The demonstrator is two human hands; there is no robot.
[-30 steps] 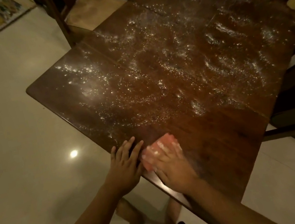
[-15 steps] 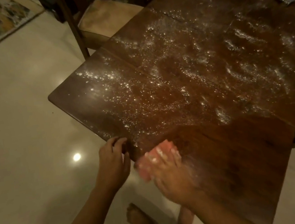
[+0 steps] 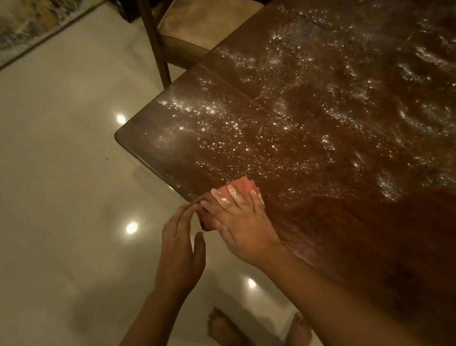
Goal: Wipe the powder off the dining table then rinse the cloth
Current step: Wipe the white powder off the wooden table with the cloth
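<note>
**Sweep the powder into the waiting hand**

The right hand (image 3: 245, 224) lies flat on the pink cloth (image 3: 241, 187), fingers straight, at the near edge of the desk (image 3: 399, 234). The left hand (image 3: 182, 248) is open and cupped just beside it, holding nothing. It is best to press evenly and pull slowly, so the powder (image 3: 302, 117) drops into that cup and not onto the floor (image 3: 38, 175). Most of the desk is white, so a lot of wiping is left.

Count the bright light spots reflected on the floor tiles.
3. One spot by the table corner, one left of the left hand, one beside the right hand. The table may hide more.
</note>
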